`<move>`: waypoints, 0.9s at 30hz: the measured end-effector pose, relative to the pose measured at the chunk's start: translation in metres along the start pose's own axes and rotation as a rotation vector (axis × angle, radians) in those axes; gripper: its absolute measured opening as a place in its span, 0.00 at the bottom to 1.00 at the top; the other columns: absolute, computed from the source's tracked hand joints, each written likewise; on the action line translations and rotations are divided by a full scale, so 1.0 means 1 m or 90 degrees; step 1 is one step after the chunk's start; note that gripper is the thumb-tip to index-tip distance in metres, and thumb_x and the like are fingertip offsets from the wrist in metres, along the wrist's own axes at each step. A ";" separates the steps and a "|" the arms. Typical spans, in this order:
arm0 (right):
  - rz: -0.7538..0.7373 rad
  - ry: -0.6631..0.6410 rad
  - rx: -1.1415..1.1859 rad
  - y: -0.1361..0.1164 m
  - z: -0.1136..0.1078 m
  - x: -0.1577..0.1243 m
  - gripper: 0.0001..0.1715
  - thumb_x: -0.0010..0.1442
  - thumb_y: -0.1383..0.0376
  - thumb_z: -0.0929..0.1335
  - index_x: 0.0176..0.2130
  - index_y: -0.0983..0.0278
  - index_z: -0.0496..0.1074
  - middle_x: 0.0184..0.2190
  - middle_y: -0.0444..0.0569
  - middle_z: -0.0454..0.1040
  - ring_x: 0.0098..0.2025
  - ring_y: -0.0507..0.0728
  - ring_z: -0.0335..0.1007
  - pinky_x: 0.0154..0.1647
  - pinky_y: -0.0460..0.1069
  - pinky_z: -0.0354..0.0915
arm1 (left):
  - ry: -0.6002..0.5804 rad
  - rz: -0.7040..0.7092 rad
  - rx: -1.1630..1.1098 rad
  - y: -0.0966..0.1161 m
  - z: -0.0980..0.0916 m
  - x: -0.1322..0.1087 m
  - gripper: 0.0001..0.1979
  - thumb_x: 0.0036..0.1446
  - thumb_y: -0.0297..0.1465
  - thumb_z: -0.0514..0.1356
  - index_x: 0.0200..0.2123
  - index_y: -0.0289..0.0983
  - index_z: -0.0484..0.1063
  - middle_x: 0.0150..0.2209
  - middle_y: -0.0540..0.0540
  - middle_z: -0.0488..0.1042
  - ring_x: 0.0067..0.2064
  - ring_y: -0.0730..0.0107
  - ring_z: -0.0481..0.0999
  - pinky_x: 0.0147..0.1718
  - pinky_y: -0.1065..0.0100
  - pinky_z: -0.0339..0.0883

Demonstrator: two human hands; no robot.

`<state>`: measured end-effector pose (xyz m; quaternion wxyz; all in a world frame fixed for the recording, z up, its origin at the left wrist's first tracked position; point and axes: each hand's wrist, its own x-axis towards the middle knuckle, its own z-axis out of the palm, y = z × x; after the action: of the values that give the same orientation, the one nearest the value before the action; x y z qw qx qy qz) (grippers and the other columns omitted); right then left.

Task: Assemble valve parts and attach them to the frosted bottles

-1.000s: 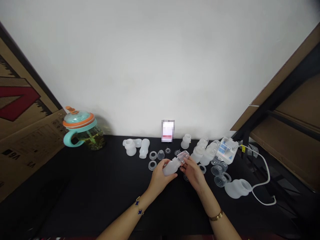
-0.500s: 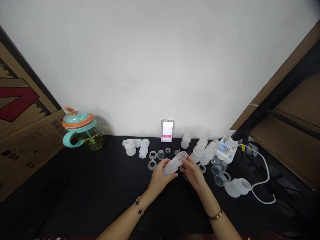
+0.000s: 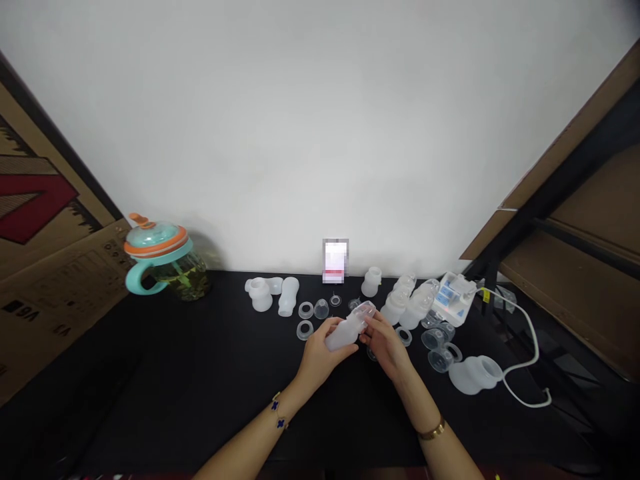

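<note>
A frosted white baby bottle [image 3: 341, 335] lies tilted in my left hand [image 3: 317, 355], whose fingers and thumb are closed around its body. Its upper end, with a clear cap [image 3: 364, 311] over it, points up to the right. My right hand [image 3: 389, 347] has its fingertips closed on that cap. Left of the bottle, two collar rings [image 3: 305, 329] and a clear dome cap [image 3: 321, 309] lie on the black table [image 3: 200, 387]. A teat [image 3: 335, 300] in a ring sits behind. Another ring [image 3: 403, 337] is beside my right hand, and a small part under it is mostly hidden.
Open bottle bodies [image 3: 289, 297] stand at the back left, another [image 3: 371, 283] at the back centre. Capped bottles [image 3: 419, 305], a white box [image 3: 454, 299], clear caps [image 3: 440, 360], a large bottle body [image 3: 473, 375] and a white cable [image 3: 535, 347] are right. A jug [image 3: 185, 277] stands left.
</note>
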<state>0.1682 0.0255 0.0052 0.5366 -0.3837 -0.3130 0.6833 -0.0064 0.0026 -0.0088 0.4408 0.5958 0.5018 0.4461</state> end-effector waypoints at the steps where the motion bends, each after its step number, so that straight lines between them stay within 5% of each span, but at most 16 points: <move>1: 0.002 0.001 0.001 0.000 0.000 0.000 0.21 0.49 0.58 0.79 0.43 0.59 0.78 0.37 0.46 0.76 0.32 0.52 0.66 0.29 0.46 0.61 | 0.001 -0.001 -0.002 0.000 0.000 0.000 0.27 0.47 0.39 0.72 0.50 0.41 0.73 0.43 0.47 0.79 0.45 0.58 0.77 0.45 0.62 0.68; 19: -0.011 -0.006 0.017 0.000 -0.001 0.000 0.17 0.53 0.56 0.77 0.41 0.59 0.78 0.31 0.45 0.74 0.30 0.53 0.66 0.29 0.47 0.61 | -0.099 0.029 -0.180 0.004 -0.004 0.002 0.20 0.57 0.40 0.61 0.50 0.37 0.72 0.47 0.42 0.78 0.50 0.55 0.76 0.51 0.60 0.68; 27: -0.016 0.017 0.033 0.001 -0.003 0.002 0.19 0.51 0.55 0.78 0.42 0.59 0.78 0.35 0.46 0.78 0.31 0.54 0.68 0.29 0.48 0.62 | -0.052 0.047 -0.108 0.004 -0.003 0.001 0.21 0.53 0.35 0.65 0.51 0.38 0.72 0.47 0.43 0.78 0.46 0.58 0.76 0.47 0.61 0.69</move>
<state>0.1698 0.0272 0.0021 0.5588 -0.3750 -0.2928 0.6792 -0.0083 0.0031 -0.0046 0.4935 0.5919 0.4213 0.4781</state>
